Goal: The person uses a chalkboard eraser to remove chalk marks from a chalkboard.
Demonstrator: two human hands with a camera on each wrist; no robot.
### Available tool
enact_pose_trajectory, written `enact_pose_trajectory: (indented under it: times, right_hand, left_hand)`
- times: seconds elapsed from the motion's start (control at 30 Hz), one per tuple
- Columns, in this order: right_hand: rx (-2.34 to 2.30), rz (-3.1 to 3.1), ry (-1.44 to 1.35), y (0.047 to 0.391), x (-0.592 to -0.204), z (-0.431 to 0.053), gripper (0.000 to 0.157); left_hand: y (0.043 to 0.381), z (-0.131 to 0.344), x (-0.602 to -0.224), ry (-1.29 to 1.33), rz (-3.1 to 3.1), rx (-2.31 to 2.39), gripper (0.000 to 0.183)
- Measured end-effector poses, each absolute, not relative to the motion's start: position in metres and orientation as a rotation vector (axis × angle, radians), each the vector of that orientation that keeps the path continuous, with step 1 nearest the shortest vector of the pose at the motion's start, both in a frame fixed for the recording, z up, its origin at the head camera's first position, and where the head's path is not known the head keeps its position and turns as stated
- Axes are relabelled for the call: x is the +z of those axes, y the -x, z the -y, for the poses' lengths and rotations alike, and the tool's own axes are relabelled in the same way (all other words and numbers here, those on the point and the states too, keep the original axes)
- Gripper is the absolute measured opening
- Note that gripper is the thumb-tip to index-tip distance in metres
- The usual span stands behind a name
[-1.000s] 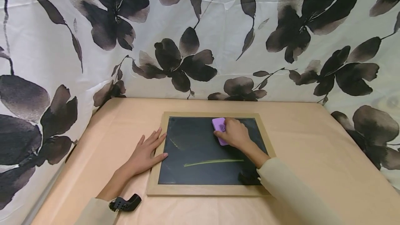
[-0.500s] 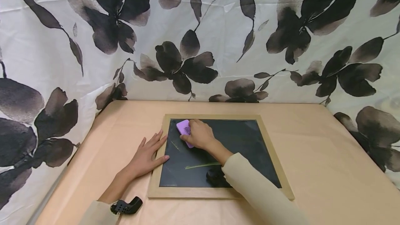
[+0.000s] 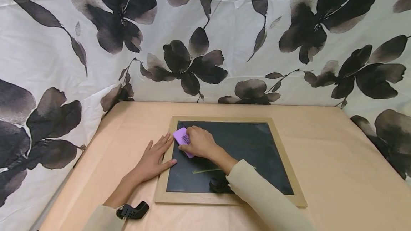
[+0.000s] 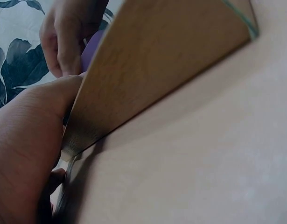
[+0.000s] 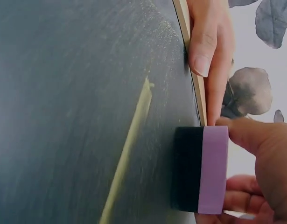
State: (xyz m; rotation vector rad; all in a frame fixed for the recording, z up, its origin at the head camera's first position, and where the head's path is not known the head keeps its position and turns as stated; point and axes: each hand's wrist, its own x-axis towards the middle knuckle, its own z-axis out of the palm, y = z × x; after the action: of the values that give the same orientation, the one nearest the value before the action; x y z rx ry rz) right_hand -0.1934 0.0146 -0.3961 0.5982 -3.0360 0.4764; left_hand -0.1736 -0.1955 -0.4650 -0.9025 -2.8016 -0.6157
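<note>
A wood-framed chalkboard point(image 3: 253, 145) lies on the table. My right hand point(image 3: 200, 142) grips a purple chalkboard eraser point(image 3: 181, 136) at the board's upper left, by the frame. In the right wrist view the eraser point(image 5: 214, 170) shows a dark felt side against the board, thumb and fingers on its purple back. Below it runs a yellow-green chalk line point(image 3: 205, 170), partly hidden by the right forearm. My left hand point(image 3: 153, 161) rests with spread fingers on the left frame edge, thumb reaching to the black surface. The left wrist view shows this hand point(image 4: 26, 140) beside the frame's side point(image 4: 148, 60).
The table point(image 3: 327, 152) has a peach cover. A white cloth with dark flowers point(image 3: 244, 45) hangs behind and at both sides. Black devices sit on the left wrist point(image 3: 133, 210) and right wrist point(image 3: 219, 185).
My right hand has swept the eraser leftward from the board's upper right-middle to the left frame edge, slightly lower at the end. The left hand has stayed on the frame.
</note>
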Motion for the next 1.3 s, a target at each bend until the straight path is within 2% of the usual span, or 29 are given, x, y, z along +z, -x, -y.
enact_pose_trajectory:
  times: [0.33,0.7,0.83,1.0,1.3]
  right_hand:
    - [0.455,3.056,-1.042,0.187,-0.385,-0.043,0.06]
    - [0.308,3.016,-1.237,0.167,-0.377,-0.078,0.057]
    - [0.355,3.004,-1.104,0.165,-0.371,-0.103,0.056]
    - [0.44,2.939,-0.794,0.159,-0.366,-0.138,0.064]
    - [0.526,2.909,-0.399,0.124,-0.382,-0.199,0.068]
  left_hand:
    - [0.172,0.195,-0.464,0.93,2.816,-0.6,0.082]
    - [0.174,0.193,-0.466,0.925,2.798,-0.57,0.083]
    - [0.173,0.197,-0.463,0.922,2.805,-0.563,0.084]
    - [0.173,0.201,-0.462,0.917,2.787,-0.569,0.083]
    - [0.173,0.198,-0.468,0.927,2.806,-0.571,0.083]
